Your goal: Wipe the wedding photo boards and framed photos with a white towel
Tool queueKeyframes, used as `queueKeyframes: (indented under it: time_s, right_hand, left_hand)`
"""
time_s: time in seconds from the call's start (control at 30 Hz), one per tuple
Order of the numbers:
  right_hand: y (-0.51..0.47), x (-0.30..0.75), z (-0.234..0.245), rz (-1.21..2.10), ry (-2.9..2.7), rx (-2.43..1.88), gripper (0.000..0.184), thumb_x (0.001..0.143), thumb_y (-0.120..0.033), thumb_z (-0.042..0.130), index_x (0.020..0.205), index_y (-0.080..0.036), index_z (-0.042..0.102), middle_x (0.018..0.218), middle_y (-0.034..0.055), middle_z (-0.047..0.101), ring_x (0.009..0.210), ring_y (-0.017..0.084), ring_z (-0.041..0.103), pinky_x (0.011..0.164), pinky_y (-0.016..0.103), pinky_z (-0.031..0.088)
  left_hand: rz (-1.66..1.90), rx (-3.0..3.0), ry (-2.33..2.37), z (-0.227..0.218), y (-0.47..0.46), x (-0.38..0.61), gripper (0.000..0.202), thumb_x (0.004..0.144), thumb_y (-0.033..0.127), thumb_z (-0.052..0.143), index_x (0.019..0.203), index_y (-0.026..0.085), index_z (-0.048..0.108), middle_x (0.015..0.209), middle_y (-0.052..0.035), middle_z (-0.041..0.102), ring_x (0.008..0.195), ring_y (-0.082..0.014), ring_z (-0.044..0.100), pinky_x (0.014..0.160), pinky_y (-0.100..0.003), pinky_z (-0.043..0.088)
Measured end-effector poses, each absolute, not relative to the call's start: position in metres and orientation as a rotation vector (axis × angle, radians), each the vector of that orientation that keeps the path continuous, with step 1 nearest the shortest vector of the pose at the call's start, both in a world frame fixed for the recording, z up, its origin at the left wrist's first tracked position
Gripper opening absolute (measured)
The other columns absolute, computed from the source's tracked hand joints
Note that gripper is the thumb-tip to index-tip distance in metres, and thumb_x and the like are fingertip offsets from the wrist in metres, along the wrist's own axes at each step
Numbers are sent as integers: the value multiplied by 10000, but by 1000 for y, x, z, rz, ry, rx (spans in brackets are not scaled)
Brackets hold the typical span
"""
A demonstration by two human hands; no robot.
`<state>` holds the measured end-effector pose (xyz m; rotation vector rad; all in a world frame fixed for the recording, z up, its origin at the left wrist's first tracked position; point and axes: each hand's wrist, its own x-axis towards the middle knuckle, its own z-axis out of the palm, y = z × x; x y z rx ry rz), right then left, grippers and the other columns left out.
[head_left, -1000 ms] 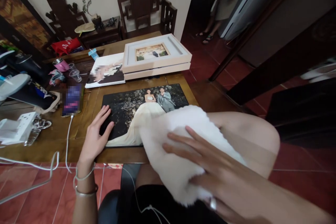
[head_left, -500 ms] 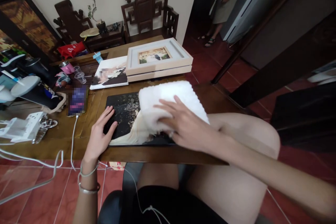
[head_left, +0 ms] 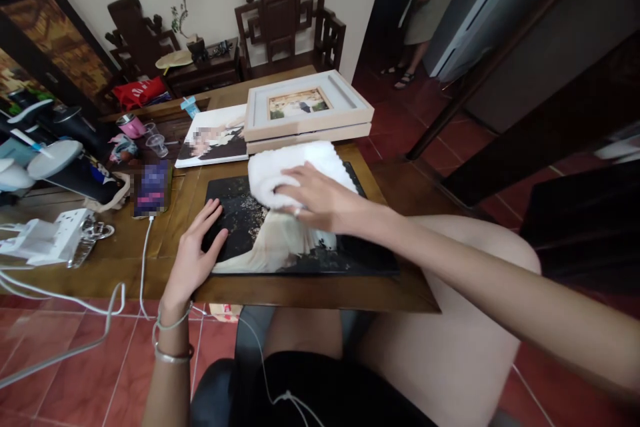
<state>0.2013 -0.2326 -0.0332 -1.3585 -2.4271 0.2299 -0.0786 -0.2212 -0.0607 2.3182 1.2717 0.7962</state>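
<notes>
A dark photo panel point(head_left: 236, 237) showing a long pale dress lies flat near the table's front edge. My left hand point(head_left: 193, 250) rests on the panel's left edge, thumb and fingers apart, holding nothing. On the panel's far, middle part, my right hand point(head_left: 323, 199) presses a folded white towel point(head_left: 267, 167). Its fingers are bent into the cloth, and a ring shows on one of them. The towel covers part of the picture, and its far edge comes close to the framed pictures behind.
Beyond the panel lie two stacked pale wooden frames point(head_left: 310, 133) and a white-edged photo panel point(head_left: 213, 159). To the left are a phone point(head_left: 153, 190) on a white cable, a power strip point(head_left: 70, 230) and cups. A person point(head_left: 425, 20) stands at the back right.
My right hand has moved the towel left and away from me across the panel, uncovering more of its near right part. My left hand stays at the left edge.
</notes>
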Motion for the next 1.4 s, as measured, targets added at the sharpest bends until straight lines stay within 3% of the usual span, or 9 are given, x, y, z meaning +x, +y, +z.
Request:
queueKeyframes:
  time_s: [0.13, 0.23, 0.43, 0.6, 0.83, 0.97, 1.23, 1.4]
  right_hand:
    - [-217, 196, -31, 257, -2375, -1476, 374, 970, -243, 429, 1250, -113, 639, 1327, 209, 600, 1261, 378, 508, 1083, 633, 325]
    - [-259, 182, -36, 279, -2376, -1487, 390, 869, -173, 527, 1235, -155, 658, 1386, 200, 567, 1362, 412, 417, 1115, 688, 233]
    - [-362, 155, -47, 378, -2428, -1179, 245, 729, -304, 692, 965, -268, 749, 1426, 134, 531, 1429, 422, 309, 1156, 695, 77]
    - [-333, 154, -39, 378, -2496, -1204, 345, 789, -285, 660, 1129, -257, 715, 1400, 141, 557, 1390, 418, 367, 1128, 710, 183]
    - [-218, 163, -26, 235, -2475, -1377, 424, 904, -119, 448, 1289, -118, 623, 1365, 204, 575, 1343, 393, 425, 1114, 652, 271]
    - [-232, 156, -28, 209, -2460, -1397, 418, 891, -121, 475, 1275, -104, 640, 1367, 213, 564, 1367, 412, 393, 1137, 667, 213]
    - [-349, 141, -33, 457, -2528, -1125, 256, 782, -310, 693, 1026, -266, 759, 1388, 150, 552, 1384, 456, 358, 1120, 750, 139]
    - [-316, 154, -35, 401, -2523, -1186, 391, 787, -248, 660, 1175, -234, 705, 1393, 155, 560, 1381, 418, 379, 1130, 713, 204]
  left_hand:
    - [831, 2280, 1297, -61, -222, -77, 440, 955, 377, 556, 1347, 184, 605, 1493, -104, 518, 1430, -252, 427, 1211, -483, 308]
    - [847, 2263, 1310, -61, -222, -76, 435, 950, 383, 561, 1334, 185, 617, 1481, -103, 532, 1426, -256, 433, 1211, -486, 309]
    - [818, 2270, 1325, -61, -222, -76, 439, 956, 402, 549, 1340, 197, 608, 1495, -95, 517, 1430, -254, 426, 1208, -496, 309]
    - [798, 2282, 1312, -60, -223, -76, 442, 964, 410, 533, 1356, 213, 594, 1508, -89, 503, 1442, -257, 408, 1208, -514, 302]
    - [799, 2276, 1279, -61, -222, -78, 434, 995, 400, 478, 1363, 199, 589, 1513, -93, 497, 1445, -242, 403, 1219, -496, 281]
    - [824, 2258, 1276, -62, -222, -78, 424, 1023, 389, 405, 1346, 203, 606, 1502, -88, 511, 1442, -236, 408, 1220, -489, 279]
    - [802, 2266, 1300, -61, -222, -77, 416, 994, 384, 477, 1357, 219, 596, 1508, -77, 504, 1444, -249, 403, 1213, -501, 299]
    - [792, 2266, 1303, -62, -222, -78, 422, 994, 382, 474, 1363, 213, 591, 1515, -79, 496, 1449, -249, 395, 1217, -500, 292]
